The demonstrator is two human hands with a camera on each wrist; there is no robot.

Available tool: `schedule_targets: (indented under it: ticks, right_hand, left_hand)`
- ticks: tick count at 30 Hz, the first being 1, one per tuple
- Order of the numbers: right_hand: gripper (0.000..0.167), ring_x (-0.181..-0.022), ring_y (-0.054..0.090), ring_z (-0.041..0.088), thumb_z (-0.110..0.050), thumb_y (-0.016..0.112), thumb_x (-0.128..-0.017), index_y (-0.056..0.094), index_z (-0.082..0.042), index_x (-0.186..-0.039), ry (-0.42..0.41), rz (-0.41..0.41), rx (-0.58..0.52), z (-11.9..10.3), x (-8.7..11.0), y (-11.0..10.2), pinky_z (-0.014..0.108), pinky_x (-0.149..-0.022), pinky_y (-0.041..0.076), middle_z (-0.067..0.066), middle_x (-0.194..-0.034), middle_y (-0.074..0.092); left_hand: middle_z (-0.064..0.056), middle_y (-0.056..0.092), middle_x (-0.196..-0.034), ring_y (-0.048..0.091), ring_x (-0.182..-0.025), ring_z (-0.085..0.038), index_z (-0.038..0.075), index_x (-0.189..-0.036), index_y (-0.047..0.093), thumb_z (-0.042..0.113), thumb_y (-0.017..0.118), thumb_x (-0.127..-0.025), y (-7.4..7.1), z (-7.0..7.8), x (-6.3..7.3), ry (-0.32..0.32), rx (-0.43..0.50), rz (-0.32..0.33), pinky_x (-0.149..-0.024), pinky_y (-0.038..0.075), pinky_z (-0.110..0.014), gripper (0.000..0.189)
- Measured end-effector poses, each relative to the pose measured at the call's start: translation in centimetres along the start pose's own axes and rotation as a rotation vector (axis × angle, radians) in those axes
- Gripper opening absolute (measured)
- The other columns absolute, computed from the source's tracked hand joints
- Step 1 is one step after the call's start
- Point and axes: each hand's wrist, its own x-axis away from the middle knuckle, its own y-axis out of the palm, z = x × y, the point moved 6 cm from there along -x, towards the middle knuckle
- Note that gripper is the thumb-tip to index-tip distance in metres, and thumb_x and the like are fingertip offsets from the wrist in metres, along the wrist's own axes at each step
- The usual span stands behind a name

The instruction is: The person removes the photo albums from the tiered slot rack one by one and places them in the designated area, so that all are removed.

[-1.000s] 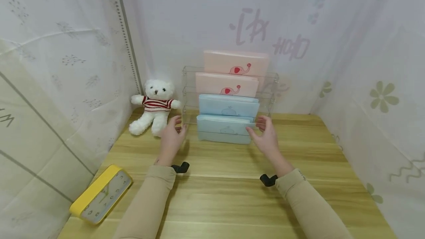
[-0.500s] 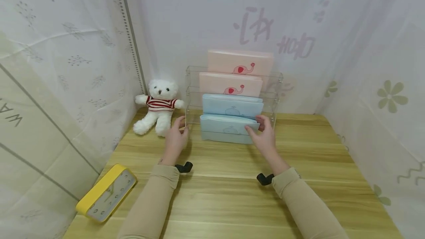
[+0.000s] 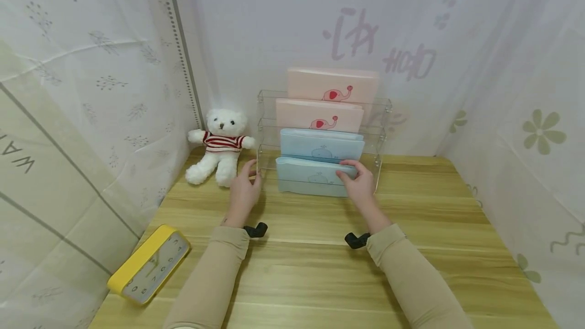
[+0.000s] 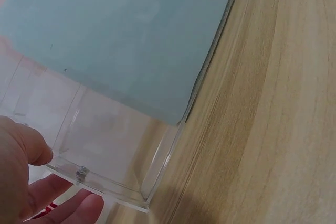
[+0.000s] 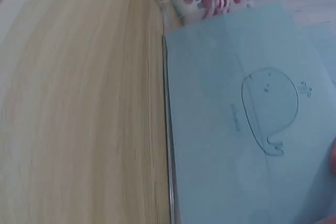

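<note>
Tiered file rack [image 3: 267, 133] at rear of table [image 3: 301, 263], curtain [image 3: 274, 24] behind, four document folders [image 3: 322, 142] in it one behind another, teddy bear [image 3: 223, 143] just left, clock [image 3: 150, 264] nearer me, front left, my left hand [image 3: 244, 191] at rack's left end, my right hand [image 3: 360, 184] at front folder's [image 3: 303, 174] right edge.

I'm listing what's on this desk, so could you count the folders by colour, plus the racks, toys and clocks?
Pink folders: 2
Blue folders: 2
Clear rack: 1
Teddy bear: 1
Yellow clock: 1
Total: 7
</note>
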Motion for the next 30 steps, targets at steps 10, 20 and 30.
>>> schedule_targets:
  ticks: [10,20,30]
  right_hand:
    - [0.022,-0.082,0.052,0.000,0.000,0.086,-0.093,0.078,0.001,-0.114,-0.059,0.153,-0.156,-2.5,0.0,-0.9,0.012,-0.065,0.042,0.020,-0.132,0.076]
    - [0.024,-0.058,0.033,0.002,-0.006,0.085,-0.096,0.076,-0.002,-0.118,0.011,0.175,-0.197,-5.6,1.3,-3.1,0.016,-0.052,0.035,0.012,-0.131,0.072]
    - [0.029,-0.115,0.070,0.029,-0.005,0.077,-0.102,0.072,-0.004,-0.131,0.274,-0.048,-0.092,-1.8,3.7,-2.0,0.032,-0.085,0.060,0.017,-0.150,0.065]
  left_hand:
    - [-0.023,0.076,-0.136,0.082,-0.109,-0.042,0.016,-0.159,0.054,0.018,0.061,-0.113,0.3,-0.2,0.0,-0.004,0.019,-0.010,-0.080,0.067,-0.055,0.047]
    - [-0.025,0.074,-0.136,0.081,-0.110,-0.043,0.012,-0.160,0.053,0.019,0.060,-0.113,0.2,-0.1,0.0,0.008,0.018,-0.008,-0.082,0.067,-0.057,0.048]
    - [-0.022,0.075,-0.137,0.081,-0.111,-0.041,0.016,-0.160,0.053,0.022,0.059,-0.114,0.4,-0.6,-0.2,-0.005,0.017,-0.007,-0.084,0.067,-0.057,0.047]
